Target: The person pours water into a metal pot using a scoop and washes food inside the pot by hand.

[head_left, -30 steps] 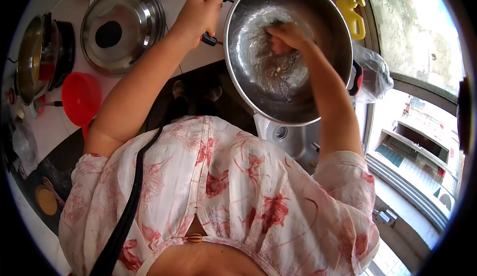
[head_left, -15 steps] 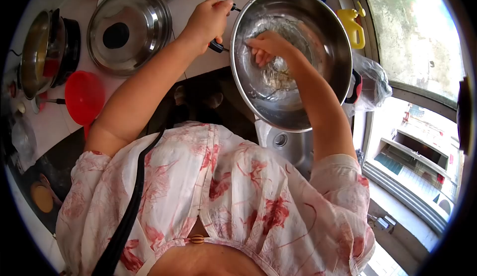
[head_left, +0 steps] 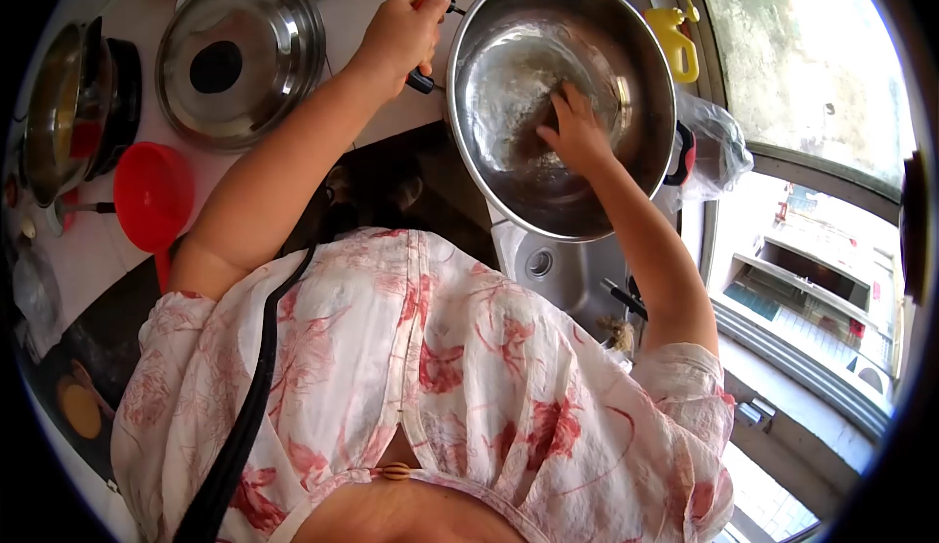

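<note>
A large steel pot point(head_left: 641, 64) tilts over the edge of the sink, its open mouth toward me. My left hand point(head_left: 406, 36) is wrapped around the black side handle point(head_left: 421, 81) at the pot's left. Inside the pot, my right hand point(head_left: 579, 134) has its fingers apart, near or against the bottom; exact contact is unclear. The shiny bottom looks wet, perhaps with a little water. A second handle point(head_left: 687, 154), black and red, shows on the pot's right side.
Below the pot is a steel sink point(head_left: 577, 289) with a drain. Left on the counter lie a steel lid point(head_left: 284, 34), a red ladle point(head_left: 152, 196) and another pot point(head_left: 54, 103). A yellow bottle point(head_left: 675, 42) and a plastic bag point(head_left: 719, 147) stand by the window.
My right hand has moved from the pot's left part toward its right, and its curled fingers have spread. The pot appears slightly farther left and up, along with the whole view.
</note>
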A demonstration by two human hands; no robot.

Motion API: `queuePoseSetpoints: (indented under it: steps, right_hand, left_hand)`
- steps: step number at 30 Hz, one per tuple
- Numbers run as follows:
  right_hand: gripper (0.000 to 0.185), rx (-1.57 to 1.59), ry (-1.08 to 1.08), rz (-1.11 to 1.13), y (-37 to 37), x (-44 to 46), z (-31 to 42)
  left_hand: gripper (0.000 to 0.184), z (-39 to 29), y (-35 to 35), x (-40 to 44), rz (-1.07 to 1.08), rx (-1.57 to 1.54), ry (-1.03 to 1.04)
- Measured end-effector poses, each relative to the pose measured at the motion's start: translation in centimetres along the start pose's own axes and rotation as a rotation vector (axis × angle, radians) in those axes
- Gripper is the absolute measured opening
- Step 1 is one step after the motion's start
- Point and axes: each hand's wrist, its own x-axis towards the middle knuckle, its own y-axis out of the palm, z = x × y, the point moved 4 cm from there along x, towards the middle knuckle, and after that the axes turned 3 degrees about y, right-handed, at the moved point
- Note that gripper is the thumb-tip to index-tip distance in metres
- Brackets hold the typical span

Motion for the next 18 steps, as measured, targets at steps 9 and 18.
queuePoseSetpoints:
  steps: [9,18]
  right_hand:
    - [0.077,0.165,-0.008,0.563,1.3,-4.5,3.6]
    - [0.079,0.207,0.098,0.186,3.2,1.3,2.4]
  left_hand:
    - [0.031,0.0,-0.1,0.7,0.019,0.024,0.016]
    - [0.030,0.1,0.2,0.4,0.051,0.052,0.009]
